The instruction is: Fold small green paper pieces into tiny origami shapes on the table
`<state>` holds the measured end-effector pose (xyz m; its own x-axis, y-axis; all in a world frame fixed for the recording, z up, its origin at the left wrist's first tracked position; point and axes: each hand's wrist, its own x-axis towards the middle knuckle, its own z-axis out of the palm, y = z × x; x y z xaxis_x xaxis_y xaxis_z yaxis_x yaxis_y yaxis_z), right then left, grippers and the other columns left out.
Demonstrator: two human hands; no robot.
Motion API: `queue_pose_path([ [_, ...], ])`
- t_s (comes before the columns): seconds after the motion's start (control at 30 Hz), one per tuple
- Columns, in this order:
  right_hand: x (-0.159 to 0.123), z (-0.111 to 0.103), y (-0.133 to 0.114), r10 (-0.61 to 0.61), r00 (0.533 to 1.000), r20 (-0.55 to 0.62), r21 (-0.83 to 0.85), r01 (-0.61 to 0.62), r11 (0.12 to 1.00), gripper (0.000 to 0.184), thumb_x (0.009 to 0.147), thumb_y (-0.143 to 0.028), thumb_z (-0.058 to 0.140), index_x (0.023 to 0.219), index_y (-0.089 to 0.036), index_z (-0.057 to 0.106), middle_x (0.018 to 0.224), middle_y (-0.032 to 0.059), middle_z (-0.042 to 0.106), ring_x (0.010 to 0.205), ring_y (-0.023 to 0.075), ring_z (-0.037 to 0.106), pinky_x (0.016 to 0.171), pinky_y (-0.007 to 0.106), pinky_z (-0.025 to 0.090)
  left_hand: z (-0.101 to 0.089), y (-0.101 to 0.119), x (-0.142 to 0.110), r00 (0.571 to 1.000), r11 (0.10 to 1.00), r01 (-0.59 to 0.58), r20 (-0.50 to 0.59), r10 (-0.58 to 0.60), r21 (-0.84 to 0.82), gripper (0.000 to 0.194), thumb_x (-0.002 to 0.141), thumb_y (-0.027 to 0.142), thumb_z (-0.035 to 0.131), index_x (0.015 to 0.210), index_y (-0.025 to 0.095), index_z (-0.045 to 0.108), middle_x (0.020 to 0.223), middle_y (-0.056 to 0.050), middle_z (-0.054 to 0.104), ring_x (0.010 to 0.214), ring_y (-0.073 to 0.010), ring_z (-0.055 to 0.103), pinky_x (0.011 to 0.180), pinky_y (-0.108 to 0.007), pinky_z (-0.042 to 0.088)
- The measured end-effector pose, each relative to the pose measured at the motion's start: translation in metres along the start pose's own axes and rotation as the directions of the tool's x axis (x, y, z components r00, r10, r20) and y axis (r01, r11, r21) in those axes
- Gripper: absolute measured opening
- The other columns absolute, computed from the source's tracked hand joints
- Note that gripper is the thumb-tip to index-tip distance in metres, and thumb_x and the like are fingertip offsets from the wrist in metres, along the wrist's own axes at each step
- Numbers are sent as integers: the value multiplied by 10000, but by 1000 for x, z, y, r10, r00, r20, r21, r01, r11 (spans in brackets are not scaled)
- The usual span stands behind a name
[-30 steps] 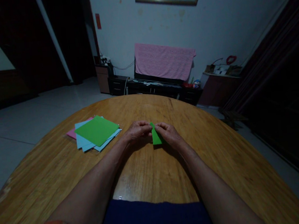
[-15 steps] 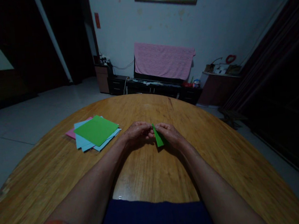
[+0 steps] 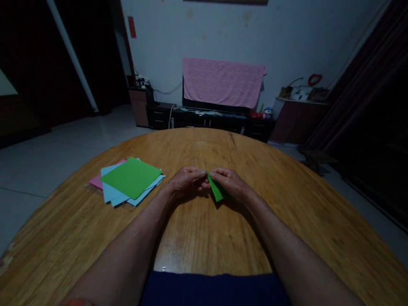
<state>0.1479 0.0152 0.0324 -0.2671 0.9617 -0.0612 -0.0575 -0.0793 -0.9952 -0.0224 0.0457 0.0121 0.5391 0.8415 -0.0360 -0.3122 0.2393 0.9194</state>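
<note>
Pinching green paper (image 3: pixel 216 191) (folded), wooden tabletop (image 3: pixel 205 239)

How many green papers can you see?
2: one green sheet tops the paper pile on the left; one folded green paper is in the right hand. More could hide in the pile.

Your round wood table (image 3: pixel 212 239) has a messy pile of paper (image 3: pixel 129 182) near its left edge: green sheet on top, blue sheets (image 3: pixel 109 193) and pink (image 3: pixel 96 182) below.
</note>
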Motion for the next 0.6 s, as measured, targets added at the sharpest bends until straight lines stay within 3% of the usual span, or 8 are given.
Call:
queue_pose_path([
  [0.33,7,-7,15,-4,1000,-6,-69,4,998,272,765,-449,688,748,-197,587,670,28,636,594,155,597,600,300,497,3,-4,-1,1000,1000,-4,-5,4,-26,275,697,321,770,666,90,622,577,-62,625,473,-117,570,544,-287,494],
  [0.5,10,-13,13,-23,999,-40,-207,14,978,267,739,-440,698,728,-191,603,639,8,606,549,127,536,536,254,431,3,-4,1,997,1000,8,-79,-7,6,196,706,247,726,643,108,603,556,-64,620,444,-101,553,481,-233,446],
  [0.6,8,-14,9,4,1000,-31,-203,-10,979,235,738,-414,678,727,-192,603,639,5,608,539,120,523,519,243,405,4,-3,1,995,1000,10,-102,-9,12,177,691,213,706,608,118,582,548,-60,615,437,-94,545,469,-218,431],
])
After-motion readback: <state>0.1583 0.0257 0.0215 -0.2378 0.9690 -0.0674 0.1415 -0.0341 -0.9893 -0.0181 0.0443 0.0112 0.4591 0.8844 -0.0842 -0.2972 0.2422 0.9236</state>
